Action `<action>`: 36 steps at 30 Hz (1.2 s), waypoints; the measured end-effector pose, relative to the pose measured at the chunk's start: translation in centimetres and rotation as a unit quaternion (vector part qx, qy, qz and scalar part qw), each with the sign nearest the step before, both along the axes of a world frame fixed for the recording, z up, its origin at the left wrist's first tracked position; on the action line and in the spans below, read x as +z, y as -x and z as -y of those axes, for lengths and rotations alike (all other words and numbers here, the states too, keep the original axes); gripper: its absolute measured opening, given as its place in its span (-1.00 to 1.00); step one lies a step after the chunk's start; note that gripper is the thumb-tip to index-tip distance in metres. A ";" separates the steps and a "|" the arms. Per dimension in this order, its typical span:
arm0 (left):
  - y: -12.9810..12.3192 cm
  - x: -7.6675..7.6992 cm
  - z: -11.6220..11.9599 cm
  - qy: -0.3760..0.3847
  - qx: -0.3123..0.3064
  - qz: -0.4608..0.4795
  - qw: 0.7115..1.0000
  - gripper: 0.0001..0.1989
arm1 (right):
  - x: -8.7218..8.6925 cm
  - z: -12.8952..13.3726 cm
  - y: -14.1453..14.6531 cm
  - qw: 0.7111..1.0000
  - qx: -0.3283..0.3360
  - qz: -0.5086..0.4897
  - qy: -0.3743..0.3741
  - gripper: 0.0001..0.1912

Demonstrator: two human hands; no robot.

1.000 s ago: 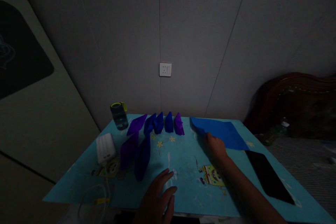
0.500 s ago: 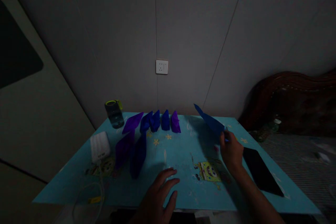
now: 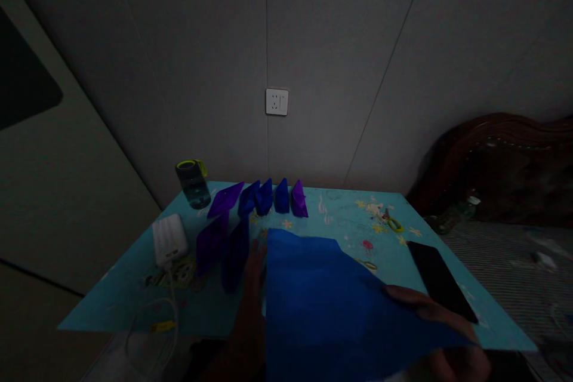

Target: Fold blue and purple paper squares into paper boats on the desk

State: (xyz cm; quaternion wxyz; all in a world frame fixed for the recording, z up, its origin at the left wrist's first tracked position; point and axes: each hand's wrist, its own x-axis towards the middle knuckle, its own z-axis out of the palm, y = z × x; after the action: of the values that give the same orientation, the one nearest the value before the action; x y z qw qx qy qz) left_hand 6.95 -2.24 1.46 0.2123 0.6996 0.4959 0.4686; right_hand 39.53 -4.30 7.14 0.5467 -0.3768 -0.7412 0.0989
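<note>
A large sheet of blue paper (image 3: 322, 304) is raised over the front middle of the table. Its right side is pinched in my right hand (image 3: 439, 316), thumb and fingers on either face. My left hand (image 3: 254, 286) is upright at the sheet's left edge, partly hidden behind it; whether its fingers grip the paper is unclear. Folded paper boats stand at the back: blue ones (image 3: 282, 196) and a purple one (image 3: 299, 199). Flat purple (image 3: 213, 243) and dark blue (image 3: 236, 253) folded pieces lie left of my left hand, with another purple piece (image 3: 225, 199) behind.
A water bottle (image 3: 193, 185) stands at the back left, a white power bank (image 3: 170, 240) with a cable in front of it. Yellow-handled scissors (image 3: 394, 224) and a black tablet-like slab (image 3: 441, 279) lie on the right of the blue table (image 3: 331, 215).
My right hand has brought the blue paper from the back right to the front middle, where it now spreads wide. My left hand has moved up and left to its edge. The scissors are now visible.
</note>
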 end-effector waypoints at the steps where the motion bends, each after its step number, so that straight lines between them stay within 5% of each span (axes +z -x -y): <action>1: 0.7 -0.5 0.1 -0.057 0.022 -0.018 0.998 -0.29 | -0.5 0.1 0.1 0.999 0.028 0.016 0.004 -0.83; 3: 1.9 -1.0 0.6 -0.091 -0.012 -0.097 0.991 -0.48 | -1.7 0.3 0.0 0.997 0.055 0.054 0.019 -0.83; 8: 3.3 1.0 2.1 -0.066 -0.260 -0.219 0.938 -0.57 | -3.9 0.5 -0.6 0.977 0.091 0.164 0.105 -0.76; 12: 3.3 2.8 2.1 -0.014 -0.310 -0.177 0.934 -0.64 | -4.4 -0.4 -0.3 0.951 0.133 0.218 0.175 -0.66; 15: 3.2 2.6 2.5 0.056 -0.263 -0.132 0.954 -0.61 | -4.8 -1.1 0.4 0.939 0.123 0.227 0.226 -0.74; 20: 2.5 0.0 2.7 0.209 -0.033 -0.088 0.973 -0.57 | -5.1 -2.3 2.8 0.946 -0.006 0.150 0.286 -0.70; 24: 1.2 -1.8 1.5 0.205 0.072 -0.002 0.976 -0.29 | -5.0 -3.8 4.8 0.934 -0.034 0.081 0.346 -0.63; 27: 0.4 -2.0 0.7 0.101 0.090 -0.001 0.991 -0.13 | -5.5 -4.5 5.6 0.929 -0.069 0.098 0.350 -0.43; 30: 0.1 -1.5 0.5 0.002 0.095 -0.112 0.989 -0.23 | -6.4 -4.6 5.8 0.931 -0.102 0.165 0.310 -0.27; 33: 0.0 -1.3 0.5 -0.042 0.025 -0.246 0.968 -0.43 | -6.8 -4.6 5.8 0.937 -0.116 0.220 0.246 -0.21; 36: 0.1 -1.7 0.3 -0.042 -0.065 -0.328 0.942 -0.52 | -6.6 -4.7 5.8 0.937 -0.110 0.275 0.183 -0.36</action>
State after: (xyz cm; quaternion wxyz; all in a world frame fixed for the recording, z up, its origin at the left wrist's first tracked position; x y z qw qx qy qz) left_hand 6.89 -2.50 -0.26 0.0383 0.8534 0.4715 0.2187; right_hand 33.74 0.37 0.56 0.2507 -0.5618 -0.7857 0.0642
